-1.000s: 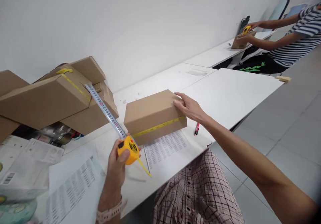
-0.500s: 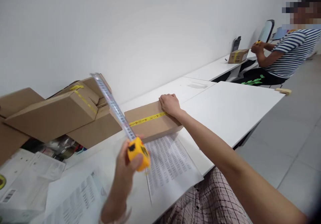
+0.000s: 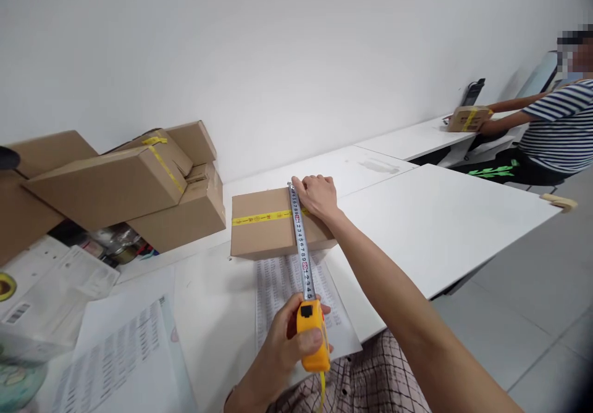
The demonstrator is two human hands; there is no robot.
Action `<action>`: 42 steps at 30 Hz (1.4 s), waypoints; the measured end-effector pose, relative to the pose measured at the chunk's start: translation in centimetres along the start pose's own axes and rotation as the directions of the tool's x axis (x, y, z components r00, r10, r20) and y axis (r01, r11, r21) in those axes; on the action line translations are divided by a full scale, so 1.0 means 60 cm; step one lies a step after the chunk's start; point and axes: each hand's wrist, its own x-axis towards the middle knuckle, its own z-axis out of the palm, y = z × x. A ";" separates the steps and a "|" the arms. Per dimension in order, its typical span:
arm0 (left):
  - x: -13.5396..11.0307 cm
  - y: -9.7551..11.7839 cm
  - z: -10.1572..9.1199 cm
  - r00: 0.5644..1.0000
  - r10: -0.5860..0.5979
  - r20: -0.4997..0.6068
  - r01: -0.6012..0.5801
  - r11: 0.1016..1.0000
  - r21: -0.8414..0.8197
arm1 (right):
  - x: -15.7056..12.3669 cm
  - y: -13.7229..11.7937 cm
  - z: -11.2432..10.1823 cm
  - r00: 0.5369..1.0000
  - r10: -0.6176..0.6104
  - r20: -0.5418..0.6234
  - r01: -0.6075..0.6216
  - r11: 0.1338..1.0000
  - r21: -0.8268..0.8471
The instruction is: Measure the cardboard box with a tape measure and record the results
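A yellow tape measure (image 3: 315, 342) is gripped in my left hand (image 3: 282, 345), the thumb across its case. Its metal blade (image 3: 300, 240) reaches away from me over the cardboard box (image 3: 264, 234), crossing the top from the near edge to the far one. Yellow printed packing tape (image 3: 252, 218) runs along the box top. My right hand (image 3: 317, 196) rests on the box's far right part, fingers curled over the far edge and thumb beside the blade's hooked end. Printed sheets (image 3: 273, 296) lie partly under the box, and the blade passes above them.
Several brown cartons (image 3: 111, 184) are stacked at the left against the wall. Below them are a white box (image 3: 46, 305) and more printed paper (image 3: 125, 351). To the right, a co-worker in a striped shirt (image 3: 560, 129) handles a taped carton (image 3: 469, 118).
My left hand has swung the tape measure rightward, and its blade now lies across the box top, its end beside my right thumb. The co-worker's hands have lowered to the far carton.
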 end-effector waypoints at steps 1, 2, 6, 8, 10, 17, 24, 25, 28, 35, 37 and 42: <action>-0.002 -0.002 -0.001 1.000 -0.005 0.002 0.005 1.000 0.003 | 0.001 0.000 0.002 1.000 0.008 -0.002 -0.008 1.000 0.011; -0.003 -0.004 -0.002 1.000 -0.007 0.004 0.007 1.000 0.008 | 0.003 0.000 0.003 1.000 0.015 -0.003 -0.015 1.000 0.021; -0.005 -0.013 -0.004 1.000 -0.012 0.008 0.012 1.000 0.025 | 0.009 0.001 0.006 0.999 0.037 -0.003 -0.037 0.999 0.033; -0.005 -0.016 -0.004 1.000 -0.006 0.009 0.005 1.000 0.029 | 0.011 0.000 0.006 0.999 0.047 0.008 -0.047 0.998 0.030; -0.004 -0.019 -0.005 1.000 0.007 0.016 -0.007 0.999 0.047 | 0.013 -0.001 0.006 0.998 0.059 0.026 -0.059 0.998 0.028; -0.004 -0.024 -0.008 0.999 -0.004 0.041 0.002 0.999 0.048 | 0.014 -0.003 0.004 0.997 0.075 0.028 -0.075 0.997 0.024; -0.005 -0.027 -0.008 0.999 -0.021 0.038 0.019 0.999 0.047 | 0.012 -0.004 0.004 0.997 0.079 0.018 -0.079 0.997 0.018; -0.005 -0.026 -0.007 0.999 -0.021 0.038 0.019 0.999 0.046 | 0.012 -0.004 0.005 0.997 0.078 0.016 -0.078 0.997 0.013; -0.005 -0.026 -0.006 0.999 -0.024 0.036 0.023 0.999 0.050 | 0.012 -0.003 0.005 0.997 0.074 0.018 -0.074 0.997 0.000; -0.007 -0.034 -0.010 0.999 -0.020 0.031 0.018 0.997 0.077 | 0.008 -0.005 0.001 0.996 0.081 0.026 -0.081 0.997 -0.021; -0.007 -0.034 -0.011 0.999 -0.023 0.023 0.022 0.997 0.075 | 0.007 -0.006 0.001 0.996 0.084 0.021 -0.083 0.996 -0.032; -0.007 -0.029 -0.018 0.999 -0.023 0.043 0.019 0.995 0.097 | 0.005 -0.005 0.004 0.996 0.087 -0.021 -0.087 0.995 -0.037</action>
